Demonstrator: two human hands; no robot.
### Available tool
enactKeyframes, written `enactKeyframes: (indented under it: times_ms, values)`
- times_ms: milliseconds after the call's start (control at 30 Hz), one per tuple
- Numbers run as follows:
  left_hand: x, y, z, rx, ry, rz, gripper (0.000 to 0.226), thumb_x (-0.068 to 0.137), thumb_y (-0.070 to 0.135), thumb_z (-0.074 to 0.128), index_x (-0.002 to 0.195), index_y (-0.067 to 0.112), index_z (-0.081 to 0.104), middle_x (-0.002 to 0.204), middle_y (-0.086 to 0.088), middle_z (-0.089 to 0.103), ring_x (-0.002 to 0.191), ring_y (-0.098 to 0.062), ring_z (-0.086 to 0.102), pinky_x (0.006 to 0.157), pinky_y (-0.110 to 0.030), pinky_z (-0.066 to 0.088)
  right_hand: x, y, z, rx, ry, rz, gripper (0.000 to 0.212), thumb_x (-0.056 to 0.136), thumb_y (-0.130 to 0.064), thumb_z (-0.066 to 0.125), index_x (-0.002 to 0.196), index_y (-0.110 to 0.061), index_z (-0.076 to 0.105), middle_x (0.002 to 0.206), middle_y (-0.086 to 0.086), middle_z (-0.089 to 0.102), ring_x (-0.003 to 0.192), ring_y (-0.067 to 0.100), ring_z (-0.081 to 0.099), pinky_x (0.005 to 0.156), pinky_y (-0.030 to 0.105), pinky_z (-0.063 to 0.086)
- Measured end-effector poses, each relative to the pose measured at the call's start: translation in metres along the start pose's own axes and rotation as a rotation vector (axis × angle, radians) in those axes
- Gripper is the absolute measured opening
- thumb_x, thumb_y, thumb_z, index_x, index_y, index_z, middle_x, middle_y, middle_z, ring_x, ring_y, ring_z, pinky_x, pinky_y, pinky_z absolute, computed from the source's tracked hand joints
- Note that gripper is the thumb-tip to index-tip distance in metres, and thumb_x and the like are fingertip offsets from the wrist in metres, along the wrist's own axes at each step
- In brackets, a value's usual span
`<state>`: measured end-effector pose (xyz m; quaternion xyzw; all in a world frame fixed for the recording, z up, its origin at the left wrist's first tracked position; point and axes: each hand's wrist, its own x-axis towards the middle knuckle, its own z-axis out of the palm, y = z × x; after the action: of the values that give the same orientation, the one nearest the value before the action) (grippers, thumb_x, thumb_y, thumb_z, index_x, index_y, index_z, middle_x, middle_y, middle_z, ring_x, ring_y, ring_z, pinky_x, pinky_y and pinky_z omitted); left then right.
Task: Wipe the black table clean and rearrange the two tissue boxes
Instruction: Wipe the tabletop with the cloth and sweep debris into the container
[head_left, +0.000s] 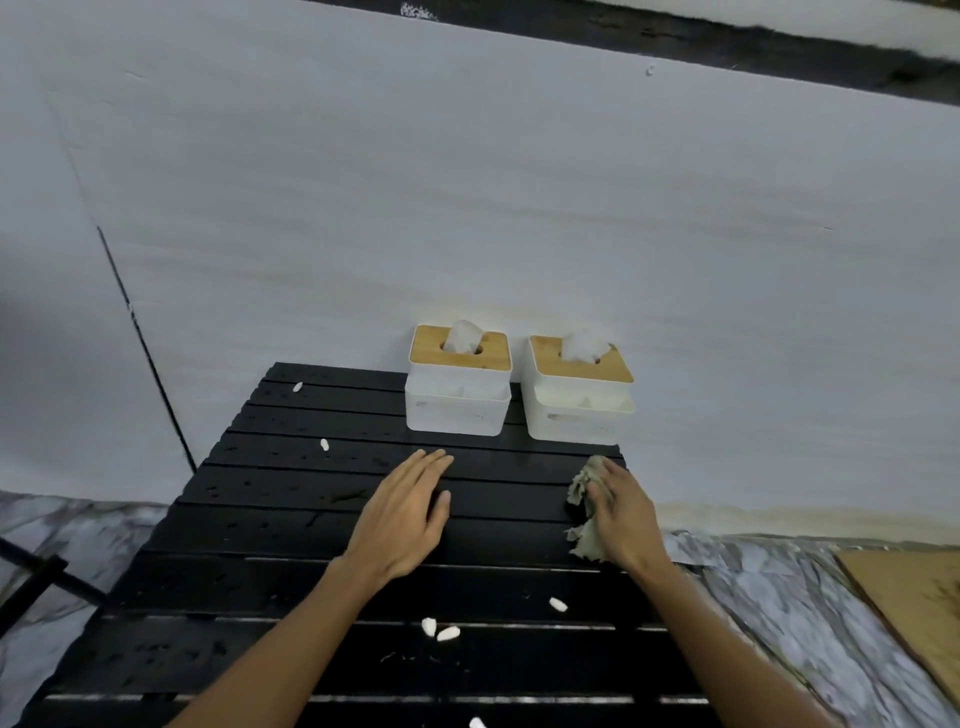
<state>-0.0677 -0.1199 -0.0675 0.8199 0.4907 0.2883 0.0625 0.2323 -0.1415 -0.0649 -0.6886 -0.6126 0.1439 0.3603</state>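
The black slatted table (270, 525) fills the lower middle of the head view. Two white tissue boxes with wooden lids stand side by side at its far edge against the wall: the left box (457, 397) and the right box (576, 408), each with a tissue sticking up. My right hand (621, 512) presses a crumpled greyish cloth (582, 491) onto the table's right edge, just in front of the right box. My left hand (410, 512) lies flat on the table with fingers together, in front of the left box. Small white scraps (447, 633) and dark damp spots dot the slats.
A pale wall rises right behind the table and boxes. Marble-patterned floor (779, 597) shows on both sides. A brown cardboard sheet (914, 597) lies at the far right, and a dark metal bar (36, 577) sticks in from the left.
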Motion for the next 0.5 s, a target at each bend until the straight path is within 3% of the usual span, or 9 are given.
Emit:
enactKeyframes:
  times_ms: [67, 167, 333, 500]
  values:
    - [0.02, 0.014, 0.011, 0.003, 0.005, 0.062, 0.051, 0.098, 0.034, 0.044, 0.147, 0.018, 0.04, 0.15, 0.001, 0.043, 0.144, -0.014, 0.028, 0.117, -0.027, 0.02, 0.002, 0.009, 0.009, -0.081, -0.035, 0.017, 0.04, 0.105, -0.026, 0.049, 0.141, -0.011, 0.056, 0.154, 0.005, 0.046, 0.143, 0.018, 0.039, 0.112, 0.019, 0.022]
    - [0.056, 0.033, 0.028, 0.025, 0.007, 0.183, 0.054, 0.094, 0.026, 0.054, 0.146, 0.02, 0.041, 0.149, -0.001, 0.044, 0.141, -0.018, 0.033, 0.116, -0.036, 0.031, 0.001, 0.015, 0.021, -0.137, -0.057, 0.004, 0.052, 0.104, -0.044, 0.045, 0.15, -0.02, 0.047, 0.163, -0.001, 0.031, 0.151, 0.012, 0.026, 0.115, 0.023, 0.022]
    - [0.116, 0.053, 0.055, 0.105, -0.027, 0.353, 0.063, 0.093, 0.022, 0.059, 0.149, 0.03, 0.032, 0.153, -0.006, 0.037, 0.145, -0.024, 0.026, 0.116, -0.037, 0.025, -0.004, 0.016, 0.02, -0.139, -0.054, -0.023, 0.054, 0.103, -0.051, 0.041, 0.153, -0.028, 0.039, 0.165, -0.008, 0.023, 0.15, 0.005, 0.024, 0.113, 0.024, 0.031]
    - [0.154, 0.054, 0.079, 0.227, -0.064, 0.443, 0.062, 0.09, 0.013, 0.063, 0.143, 0.034, 0.039, 0.154, -0.009, 0.035, 0.146, -0.028, 0.023, 0.117, -0.041, 0.025, -0.005, 0.015, 0.018, -0.125, -0.049, -0.032, 0.053, 0.103, -0.053, 0.038, 0.152, -0.033, 0.039, 0.166, -0.014, 0.02, 0.151, -0.001, 0.017, 0.113, 0.024, 0.033]
